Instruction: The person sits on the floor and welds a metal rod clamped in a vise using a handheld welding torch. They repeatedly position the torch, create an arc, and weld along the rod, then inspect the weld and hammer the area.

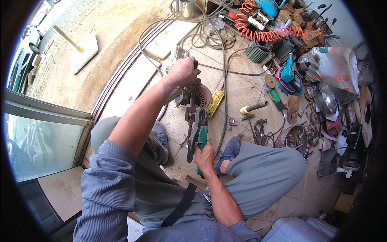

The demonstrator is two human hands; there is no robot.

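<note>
My left hand (183,72) is closed round a dark part at the top of a greasy metal assembly (190,94), which stands on the tiles between my feet. Fingers of my right hand (204,156) wrap the handle of a green-and-black hand tool (201,131); its exact kind is unclear. The tool's upper end lies against or just in front of the assembly. A round slotted part (202,96) shows on the assembly's right side. Close by on the floor is a yellow block with holes (216,101).
Dark cables (224,52) and an orange coiled hose (262,35) run across the far side. On the right lie a green angle grinder (275,98), a teal power tool (291,74), hammers (260,131) and a round pan (293,138). A glass door (44,141) borders my left.
</note>
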